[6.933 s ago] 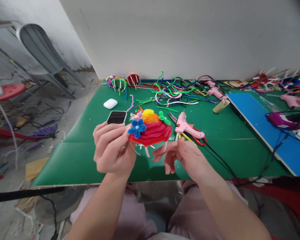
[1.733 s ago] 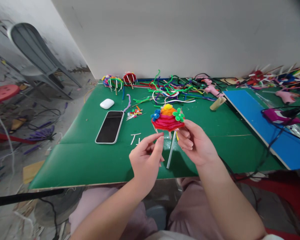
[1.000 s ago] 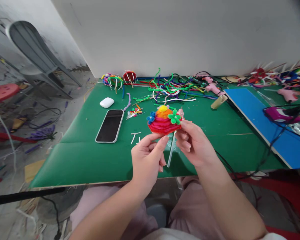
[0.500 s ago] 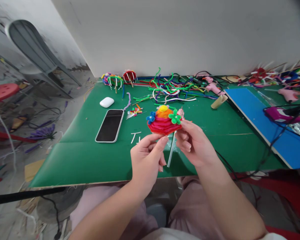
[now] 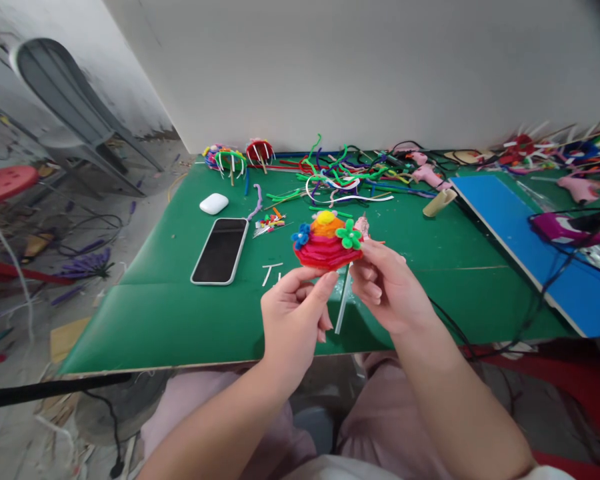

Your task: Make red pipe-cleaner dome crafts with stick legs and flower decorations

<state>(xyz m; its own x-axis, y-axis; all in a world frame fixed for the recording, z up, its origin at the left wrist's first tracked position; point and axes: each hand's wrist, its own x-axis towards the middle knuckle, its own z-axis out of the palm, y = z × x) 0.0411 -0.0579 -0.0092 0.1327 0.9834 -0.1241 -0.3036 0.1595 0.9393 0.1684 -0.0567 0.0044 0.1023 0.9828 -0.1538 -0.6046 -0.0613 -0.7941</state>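
Above the front of the green table, both my hands hold a small pipe-cleaner dome [image 5: 325, 252], shaped like a little umbrella top. It is ringed in red, pink and orange with a yellow top. A blue flower [image 5: 301, 236] and a green flower [image 5: 349, 235] sit on its sides. My left hand [image 5: 297, 307] pinches its lower edge between thumb and fingers. My right hand [image 5: 387, 280] grips the right edge, fingers curled. Behind that hand shows a pink patterned object [image 5: 363, 227], mostly hidden. A clear rod [image 5: 343, 307] slants below the dome; its upper end is hidden.
A phone [image 5: 221, 251] and a white case [image 5: 214, 204] lie left, near small scraps [image 5: 270, 223]. Loose pipe cleaners [image 5: 340, 180], two finished domes [image 5: 260, 153], and a pink glue gun [image 5: 429, 175] lie along the back. A blue board [image 5: 520, 247] with cables lies right.
Hardly anything differs. The dome has shifted very slightly left within the view, and both hands keep the same grip on it.
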